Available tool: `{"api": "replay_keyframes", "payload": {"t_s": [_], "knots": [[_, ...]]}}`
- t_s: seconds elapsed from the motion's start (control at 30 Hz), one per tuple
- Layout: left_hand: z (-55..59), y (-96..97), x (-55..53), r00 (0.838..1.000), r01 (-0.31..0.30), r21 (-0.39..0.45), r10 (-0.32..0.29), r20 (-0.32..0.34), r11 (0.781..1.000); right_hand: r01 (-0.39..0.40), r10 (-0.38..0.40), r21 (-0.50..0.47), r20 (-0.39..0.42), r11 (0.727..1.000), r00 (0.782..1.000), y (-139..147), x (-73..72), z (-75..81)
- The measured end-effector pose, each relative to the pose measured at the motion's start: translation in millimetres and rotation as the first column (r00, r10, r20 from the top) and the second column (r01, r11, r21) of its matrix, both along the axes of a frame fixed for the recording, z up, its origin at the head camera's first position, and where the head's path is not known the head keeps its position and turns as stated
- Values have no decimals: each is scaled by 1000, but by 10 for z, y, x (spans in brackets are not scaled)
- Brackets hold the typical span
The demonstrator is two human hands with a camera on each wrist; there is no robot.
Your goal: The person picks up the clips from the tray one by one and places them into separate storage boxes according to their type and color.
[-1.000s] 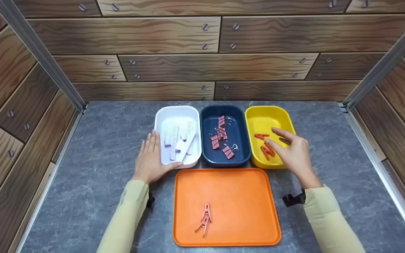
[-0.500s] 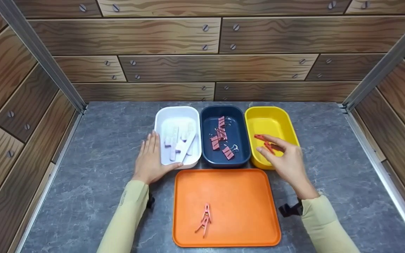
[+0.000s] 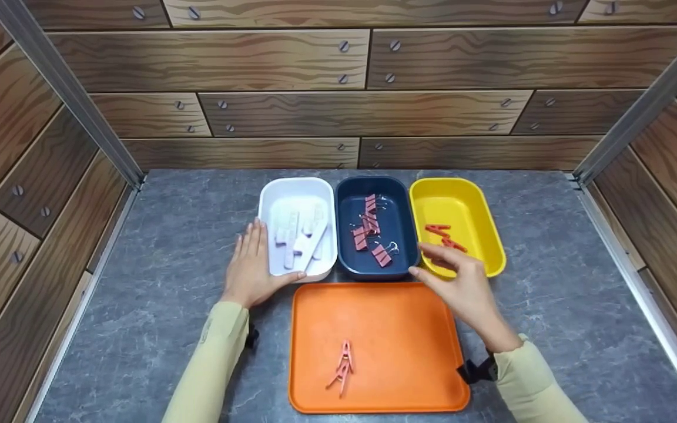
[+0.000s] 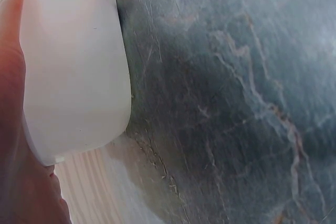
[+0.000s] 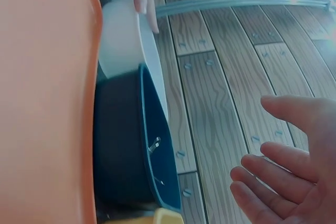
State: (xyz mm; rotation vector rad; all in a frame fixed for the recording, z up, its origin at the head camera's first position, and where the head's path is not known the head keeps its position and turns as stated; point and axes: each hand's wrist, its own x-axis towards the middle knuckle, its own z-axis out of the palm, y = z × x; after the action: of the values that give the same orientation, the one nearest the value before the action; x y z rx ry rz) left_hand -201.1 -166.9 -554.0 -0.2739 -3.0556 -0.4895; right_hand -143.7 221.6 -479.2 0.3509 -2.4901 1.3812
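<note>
In the head view my left hand rests on the left side of the white bin. Its fingers lie straight along the wall, and the thumb reaches across the near corner. Pale, flat, elongated pieces lie inside. My right hand hovers over the near-left corner of the yellow bin, thumb and fingers apart, holding nothing. Red clothespins lie in that bin, partly near the fingertips. Between these two bins stands the dark blue bin with several pink binder clips.
An orange tray sits in front of the bins, with two pink clothespins near its left front. Under everything is a grey marbled tabletop. Wood-patterned walls enclose the back and sides.
My right hand has moved left and toward me, from above the yellow bin's right side to its near-left corner, uncovering the bin's right wall. The left hand has stayed still.
</note>
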Motion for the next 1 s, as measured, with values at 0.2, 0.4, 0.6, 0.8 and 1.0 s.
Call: {"api": "replay_keyframes", "payload": {"t_s": [0.2, 0.4, 0.6, 0.8, 1.0], "knots": [[0, 3, -2, 1000, -1, -1, 1, 3, 1000, -44, 45, -15, 63, 999, 997, -108, 96, -31], [3, 3, -2, 1000, -3, 3, 3, 6, 1000, -69, 68, 30, 49, 997, 996, -192, 166, -100], [4, 1, -2, 1000, -1, 9, 1, 1, 1000, -114, 114, 90, 11, 989, 993, -268, 215, -199], [6, -1, 2, 1000, 2, 9, -2, 3, 1000, -164, 163, 92, 15, 982, 987, -356, 254, -318], [11, 2, 7, 1000, -4, 1, 4, 13, 1000, -206, 200, 117, 64, 971, 978, -455, 317, -422]]}}
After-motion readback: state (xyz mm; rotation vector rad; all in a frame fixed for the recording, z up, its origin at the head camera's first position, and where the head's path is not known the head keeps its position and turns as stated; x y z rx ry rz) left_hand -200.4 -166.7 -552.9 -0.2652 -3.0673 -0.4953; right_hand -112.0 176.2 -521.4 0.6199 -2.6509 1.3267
